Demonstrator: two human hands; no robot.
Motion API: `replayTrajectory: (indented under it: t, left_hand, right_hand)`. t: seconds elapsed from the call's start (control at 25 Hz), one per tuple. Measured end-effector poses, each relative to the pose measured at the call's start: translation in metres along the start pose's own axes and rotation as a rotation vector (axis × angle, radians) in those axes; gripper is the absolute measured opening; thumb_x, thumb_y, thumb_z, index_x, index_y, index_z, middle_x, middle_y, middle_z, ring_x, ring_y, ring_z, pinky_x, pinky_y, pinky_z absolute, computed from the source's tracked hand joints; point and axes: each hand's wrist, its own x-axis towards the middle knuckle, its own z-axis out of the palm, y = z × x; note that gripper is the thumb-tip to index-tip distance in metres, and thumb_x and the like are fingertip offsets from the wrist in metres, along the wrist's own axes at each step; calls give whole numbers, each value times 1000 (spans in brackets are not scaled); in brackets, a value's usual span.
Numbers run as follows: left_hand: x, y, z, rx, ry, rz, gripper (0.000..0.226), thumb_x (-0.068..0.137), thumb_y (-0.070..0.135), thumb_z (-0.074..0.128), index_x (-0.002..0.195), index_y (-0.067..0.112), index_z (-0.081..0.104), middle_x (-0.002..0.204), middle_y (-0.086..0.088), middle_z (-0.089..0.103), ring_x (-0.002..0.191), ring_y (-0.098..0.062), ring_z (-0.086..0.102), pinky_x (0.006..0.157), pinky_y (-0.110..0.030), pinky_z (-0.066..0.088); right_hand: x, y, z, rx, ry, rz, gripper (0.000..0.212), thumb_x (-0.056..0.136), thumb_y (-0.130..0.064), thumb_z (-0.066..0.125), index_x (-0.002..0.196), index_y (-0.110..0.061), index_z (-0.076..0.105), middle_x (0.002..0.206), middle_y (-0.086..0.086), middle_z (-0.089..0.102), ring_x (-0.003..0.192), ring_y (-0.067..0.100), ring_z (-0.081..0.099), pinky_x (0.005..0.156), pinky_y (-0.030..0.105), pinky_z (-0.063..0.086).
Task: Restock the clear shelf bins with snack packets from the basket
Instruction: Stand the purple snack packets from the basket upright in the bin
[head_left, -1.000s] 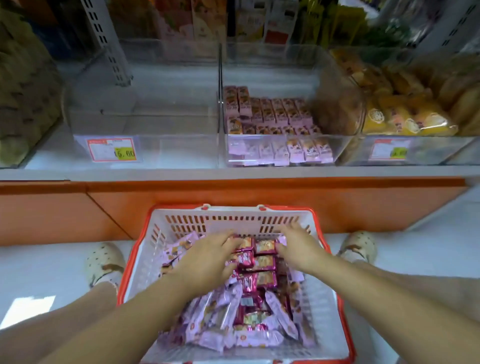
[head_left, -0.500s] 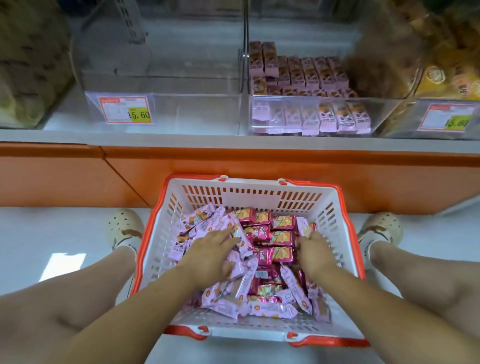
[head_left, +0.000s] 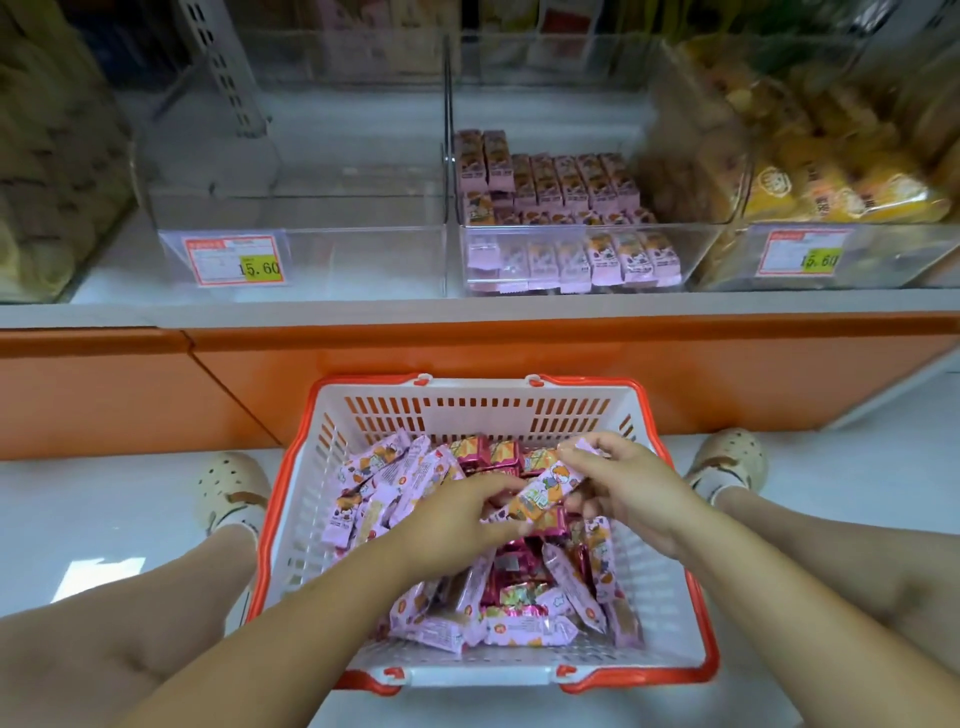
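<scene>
Snack packets (head_left: 519, 626) fill basket (head_left: 488, 415) between shoes (head_left: 231, 491).

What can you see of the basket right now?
The basket is white slotted plastic with a red-orange rim, upright on the pale floor before the orange shelf base. Pink and magenta snack packets lie loose inside. The left hand and right hand hold one pink packet over the pile.

Beneath me lay a pale, glossy floor (head_left: 104, 499), with a bright patch of light (head_left: 98, 577) on it to my left. Ahead ran the shelf unit's orange base panel (head_left: 519, 358) under a grey-white shelf edge (head_left: 467, 312). A white perforated upright (head_left: 228, 78) rose at the back.
</scene>
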Motion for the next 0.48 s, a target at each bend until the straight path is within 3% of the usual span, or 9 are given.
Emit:
replayTrajectory:
  t: [0.16,0.28,0.48]
  left_hand:
    - [-5,4,-4,-94,12,-32,47,91,42,61,135,31,51,114,9,59,85,2,55,68,-8,38]
    - [-7,8,-6,-124,15,-13,39,93,35,60,131,29,52,100,11,59,61,8,52,54,-6,36]
    - [-2,6,-4,-189,20,-87,52,88,36,67,136,31,49,103,9,56,82,-4,53,69,-10,40]
  right_hand:
    - [4,1,0,-18,-54,-49,20,92,-20,64,110,-11,60,85,10,69,73,22,66,64,31,53]
    - [3,3,1,-138,-45,-76,21,90,-15,66,109,-18,62,94,5,75,87,21,70,82,38,54]
    - [6,3,4,-5,43,-119,31,88,-9,67,116,-14,56,100,17,72,94,32,70,93,47,53]
